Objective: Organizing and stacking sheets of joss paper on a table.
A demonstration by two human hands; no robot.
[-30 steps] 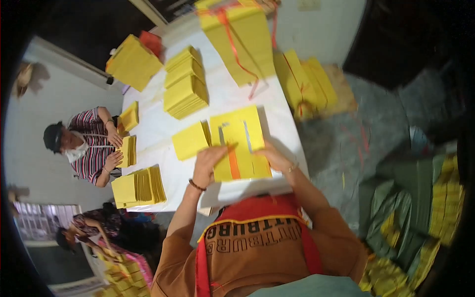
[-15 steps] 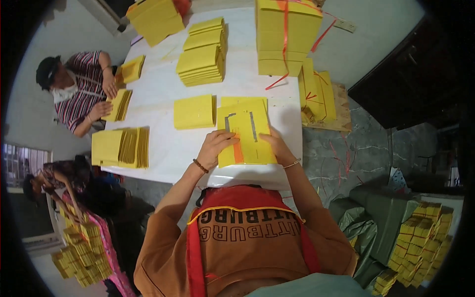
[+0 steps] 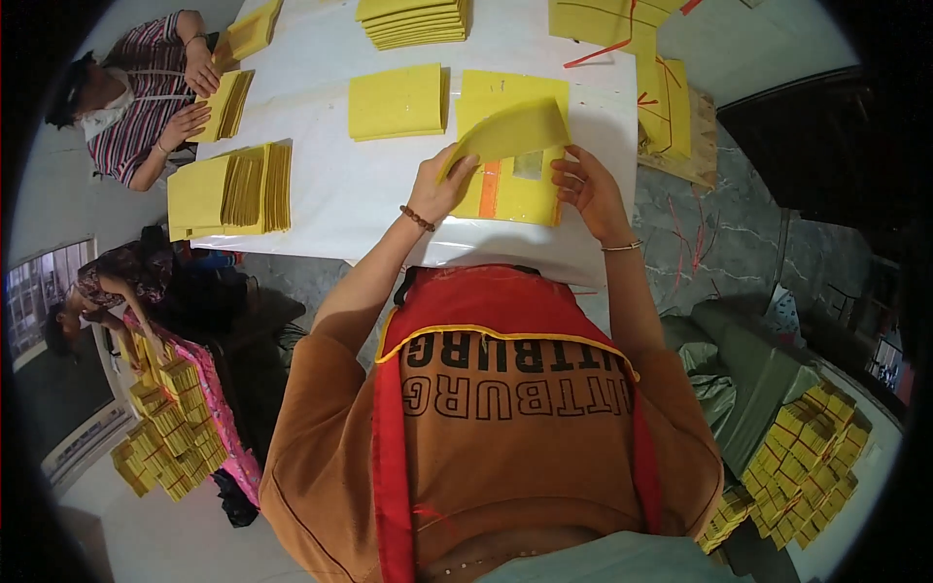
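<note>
White bench (image 3: 330,185), yellow paper stacks (image 3: 413,21) along far edge, fanned pile (image 3: 233,187) at left edge. Near edge: left hand (image 3: 439,187) pinching lifted yellow sheet (image 3: 510,131); right hand (image 3: 583,185) curled loosely on orange-striped stack (image 3: 510,194) beneath.

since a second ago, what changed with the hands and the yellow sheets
The left hand has taken hold of the top yellow sheet and lifted it off the yellow stack, curling it upward. Earlier both hands lay flat on that stack. The right hand stays at the stack's right edge. The smaller yellow pile beside it, the white table and the seated co-worker sorting sheets look unchanged.
</note>
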